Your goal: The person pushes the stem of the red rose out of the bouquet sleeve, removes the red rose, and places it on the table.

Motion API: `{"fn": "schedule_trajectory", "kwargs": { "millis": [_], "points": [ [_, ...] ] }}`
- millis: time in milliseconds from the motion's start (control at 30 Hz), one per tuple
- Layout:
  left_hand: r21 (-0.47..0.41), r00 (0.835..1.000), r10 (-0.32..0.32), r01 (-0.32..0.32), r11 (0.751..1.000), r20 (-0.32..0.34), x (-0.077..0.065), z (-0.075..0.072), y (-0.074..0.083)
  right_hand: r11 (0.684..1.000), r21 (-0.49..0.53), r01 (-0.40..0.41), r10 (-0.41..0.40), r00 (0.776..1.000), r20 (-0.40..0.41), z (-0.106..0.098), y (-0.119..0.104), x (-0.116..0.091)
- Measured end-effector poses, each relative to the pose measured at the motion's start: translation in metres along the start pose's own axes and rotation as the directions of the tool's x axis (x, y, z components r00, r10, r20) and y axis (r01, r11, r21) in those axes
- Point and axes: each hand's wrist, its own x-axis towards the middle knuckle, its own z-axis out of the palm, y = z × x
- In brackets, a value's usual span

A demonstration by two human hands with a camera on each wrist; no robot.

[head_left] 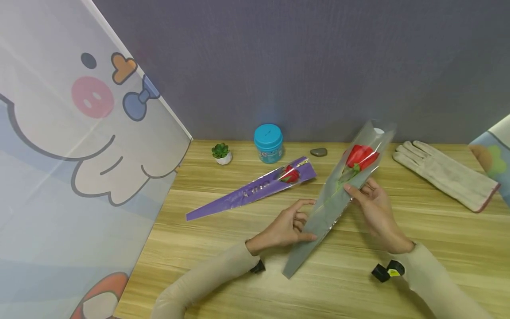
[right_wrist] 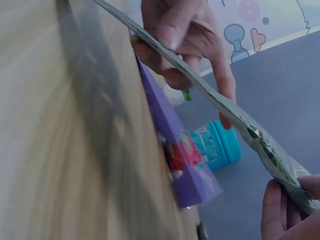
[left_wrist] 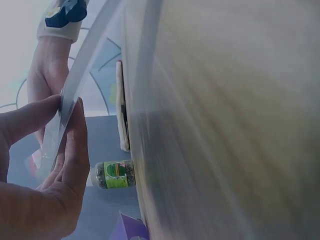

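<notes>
While pinching wrapped rose (head_left: 323, 219) with left hand (head_left: 283, 227) and right hand (head_left: 374, 212) alike, treat as probably light, bendy, slick; hold lower wrapper (head_left: 299, 254); spare bloom (head_left: 362, 156).

A green succulent (head_left: 220, 150) in a white pot (head_left: 225, 159) stands left of a turquoise cylindrical tub (head_left: 268, 144) on the wood-grain counter (head_left: 430, 230); farther right lie a grey oval stone (head_left: 318, 152) and a cream cloth glove (head_left: 446, 175).
</notes>
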Motion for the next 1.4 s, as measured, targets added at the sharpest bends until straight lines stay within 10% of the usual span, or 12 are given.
{"fn": "schedule_trajectory", "kwargs": {
  "millis": [1400],
  "points": [
    [0.018, 0.996, -0.013, 0.015, 1.000, -0.090, -0.004, 0.010, 0.006, 0.971, -0.226, 0.081, -0.083, 0.997, 0.001, 0.011, -0.007, -0.003]
  ]
}}
